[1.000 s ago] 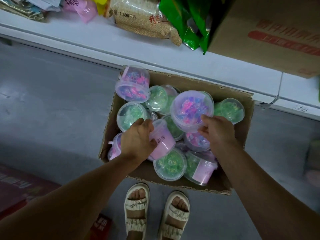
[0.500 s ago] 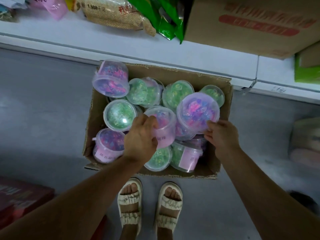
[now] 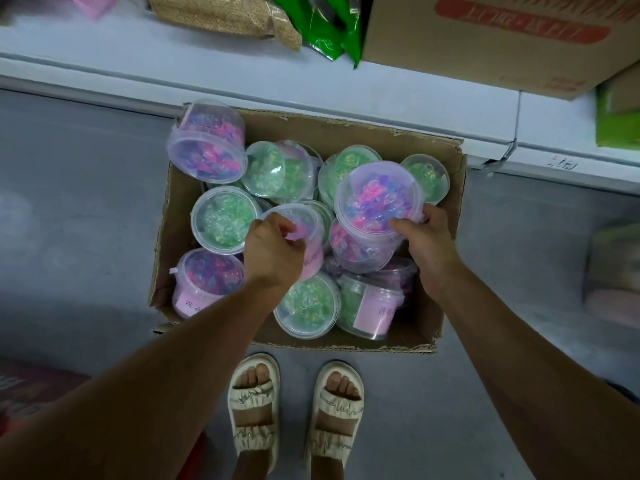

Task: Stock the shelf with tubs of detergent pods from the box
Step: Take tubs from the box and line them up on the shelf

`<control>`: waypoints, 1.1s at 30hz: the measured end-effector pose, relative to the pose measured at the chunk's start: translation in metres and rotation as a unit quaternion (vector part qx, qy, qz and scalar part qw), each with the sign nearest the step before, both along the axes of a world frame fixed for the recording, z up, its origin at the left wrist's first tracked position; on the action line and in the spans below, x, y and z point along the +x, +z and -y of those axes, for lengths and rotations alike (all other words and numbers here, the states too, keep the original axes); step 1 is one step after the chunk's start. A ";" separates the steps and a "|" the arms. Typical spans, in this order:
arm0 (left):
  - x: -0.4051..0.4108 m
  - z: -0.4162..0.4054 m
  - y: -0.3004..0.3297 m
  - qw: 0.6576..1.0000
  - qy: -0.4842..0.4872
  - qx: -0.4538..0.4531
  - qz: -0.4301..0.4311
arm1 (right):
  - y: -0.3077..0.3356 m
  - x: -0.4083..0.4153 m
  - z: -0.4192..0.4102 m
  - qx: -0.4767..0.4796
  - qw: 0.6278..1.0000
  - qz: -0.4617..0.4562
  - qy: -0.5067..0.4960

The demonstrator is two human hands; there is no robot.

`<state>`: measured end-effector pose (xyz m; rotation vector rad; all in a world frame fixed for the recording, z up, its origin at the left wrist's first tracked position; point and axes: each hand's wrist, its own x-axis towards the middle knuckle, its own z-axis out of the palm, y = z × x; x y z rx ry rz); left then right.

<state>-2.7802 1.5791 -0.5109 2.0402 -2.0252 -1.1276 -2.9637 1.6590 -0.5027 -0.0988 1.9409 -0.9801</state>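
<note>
An open cardboard box (image 3: 446,271) on the floor holds several clear tubs of detergent pods, some green, some pink and purple. My left hand (image 3: 273,251) grips a pink-labelled tub (image 3: 304,233) in the middle of the box. My right hand (image 3: 426,240) holds the rim of a pink and purple tub (image 3: 374,199), lifted above the others. Another pink and purple tub (image 3: 207,147) leans on the box's far left corner. The white shelf (image 3: 173,64) runs along the top of the view.
On the shelf lie a sack of grain (image 3: 221,12), green packets (image 3: 332,29) and a large carton (image 3: 485,39). A green box (image 3: 620,112) sits at the far right. My sandalled feet (image 3: 294,410) stand just before the box. A red pack (image 3: 31,389) lies bottom left.
Both hands have lifted their tubs a little out of the box. The view has shifted, so the box sits lower and more to the left.
</note>
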 end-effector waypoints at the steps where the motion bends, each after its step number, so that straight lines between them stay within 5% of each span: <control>1: -0.001 0.002 0.000 1.000 0.016 0.003 0.005 | -0.003 0.000 0.000 -0.007 1.000 0.016 0.001; 8: -0.003 0.001 -0.003 0.986 0.154 0.045 0.045 | -0.010 0.000 0.002 -0.015 0.994 0.108 0.013; 10: -0.001 0.000 -0.003 0.957 0.253 0.131 0.060 | -0.012 -0.001 0.002 -0.021 0.995 0.101 0.016; 13: 0.007 -0.001 -0.012 0.894 0.357 0.260 -0.074 | -0.015 0.001 0.002 -0.026 0.996 0.079 0.018; 27: 0.019 -0.004 -0.013 0.845 0.325 0.365 -0.215 | -0.010 0.003 0.002 -0.008 0.997 0.054 0.061; 33: 0.017 -0.003 -0.003 0.863 0.313 0.330 -0.219 | 0.006 0.007 0.005 0.006 0.999 0.030 0.037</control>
